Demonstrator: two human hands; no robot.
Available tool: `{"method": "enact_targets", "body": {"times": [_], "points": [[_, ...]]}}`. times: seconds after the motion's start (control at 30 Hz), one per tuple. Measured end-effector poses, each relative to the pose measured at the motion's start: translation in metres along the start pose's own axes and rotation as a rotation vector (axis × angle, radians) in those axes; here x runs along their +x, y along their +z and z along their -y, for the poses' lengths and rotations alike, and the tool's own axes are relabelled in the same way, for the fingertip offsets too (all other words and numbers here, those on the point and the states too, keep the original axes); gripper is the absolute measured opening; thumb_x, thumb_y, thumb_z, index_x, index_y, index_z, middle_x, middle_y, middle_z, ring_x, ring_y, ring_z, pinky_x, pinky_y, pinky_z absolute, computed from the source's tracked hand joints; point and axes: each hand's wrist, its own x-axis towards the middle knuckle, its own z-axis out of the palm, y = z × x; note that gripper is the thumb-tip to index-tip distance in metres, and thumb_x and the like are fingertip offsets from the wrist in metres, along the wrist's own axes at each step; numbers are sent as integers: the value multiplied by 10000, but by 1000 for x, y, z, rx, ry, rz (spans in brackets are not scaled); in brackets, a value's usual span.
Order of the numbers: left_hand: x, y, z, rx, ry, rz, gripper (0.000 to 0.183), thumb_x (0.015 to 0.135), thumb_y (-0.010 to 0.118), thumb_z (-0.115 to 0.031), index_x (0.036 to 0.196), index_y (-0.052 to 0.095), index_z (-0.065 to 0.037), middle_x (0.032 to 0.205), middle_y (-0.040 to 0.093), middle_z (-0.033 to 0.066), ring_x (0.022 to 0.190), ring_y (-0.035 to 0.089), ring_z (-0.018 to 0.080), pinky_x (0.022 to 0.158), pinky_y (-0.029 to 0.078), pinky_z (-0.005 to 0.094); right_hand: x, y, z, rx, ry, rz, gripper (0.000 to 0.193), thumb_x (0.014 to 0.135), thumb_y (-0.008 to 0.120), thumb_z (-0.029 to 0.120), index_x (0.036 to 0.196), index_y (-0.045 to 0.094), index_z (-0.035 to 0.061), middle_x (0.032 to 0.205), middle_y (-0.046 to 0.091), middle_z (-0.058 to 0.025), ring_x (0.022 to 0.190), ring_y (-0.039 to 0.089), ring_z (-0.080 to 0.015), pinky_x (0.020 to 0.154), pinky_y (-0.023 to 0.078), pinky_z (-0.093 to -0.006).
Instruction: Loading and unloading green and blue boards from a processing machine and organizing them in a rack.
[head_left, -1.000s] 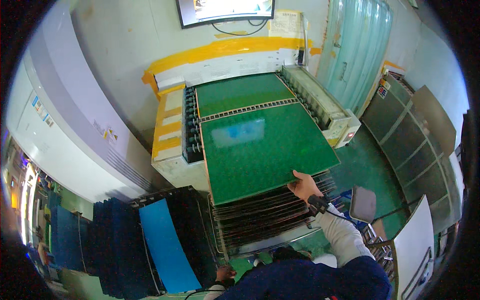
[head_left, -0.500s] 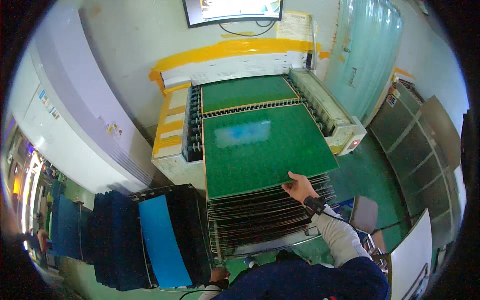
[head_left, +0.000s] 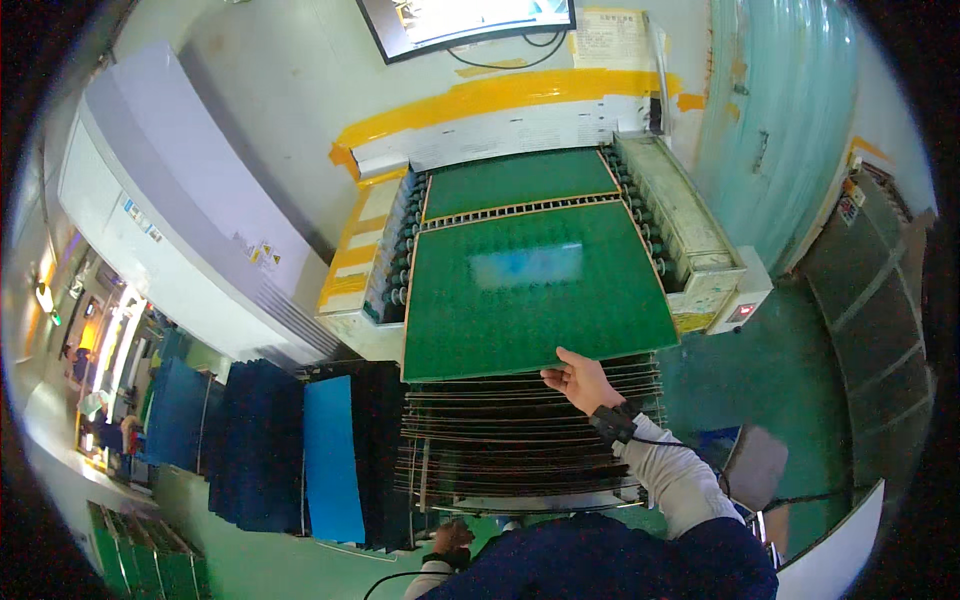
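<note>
A large green panel [head_left: 530, 320] with a shiny bluish reflection lies flat on the roller machine, its near edge hanging out past the rollers. My right hand [head_left: 582, 382] is closed on that near edge, right of its middle, with the thumb on top and the other fingers below. Under the overhang is a rack [head_left: 530, 440] of many thin, closely spaced edges. Low down by the rack's front, my left hand [head_left: 453, 537] is dark and small, its fingers hard to make out. A second green panel [head_left: 520, 183] lies farther in on the rollers.
Left of the rack stand dark blue sheets [head_left: 262, 445] and a bright blue sheet [head_left: 334, 460]. A tall white cabinet [head_left: 190, 230] is behind them. On the right are a grey stool-like object [head_left: 757, 465], a control box [head_left: 740, 300] and leaning dark panels [head_left: 870, 300].
The view has swung, shifting the surroundings in the picture. My right hand sits slightly farther left along the panel's near edge. The panel now lies squarer to me. My left hand stays low.
</note>
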Motion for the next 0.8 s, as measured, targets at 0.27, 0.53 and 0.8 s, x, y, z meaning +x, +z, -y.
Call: {"method": "enact_targets", "body": {"times": [0.27, 0.53, 0.8], "points": [[-34, 14, -63, -201, 121, -94, 299, 961, 632, -276, 1135, 620, -34, 972, 733, 123, 832, 717, 280, 691, 569, 435, 11, -6, 18, -81, 38, 59, 280, 957, 672, 268, 1029, 528, 39, 980, 669, -193, 875, 654, -266, 771, 550, -395], [-53, -16, -99, -1079, -572, -670, 276, 967, 627, -240, 992, 629, 34, 751, 707, 143, 638, 697, 228, 529, 554, 355, 26, -12, 21, -76, 24, 80, 318, 974, 646, 295, 1120, 550, 29, 977, 696, -171, 825, 673, -235, 728, 563, -372], [-56, -158, -222, -402, -291, -1318, 178, 923, 698, -175, 942, 646, -5, 892, 639, 65, 770, 584, 164, 721, 492, 314, 41, -4, 18, -12, 49, 133, 260, 971, 655, 283, 1034, 612, 34, 910, 688, -161, 764, 648, -219, 720, 550, -364]]}}
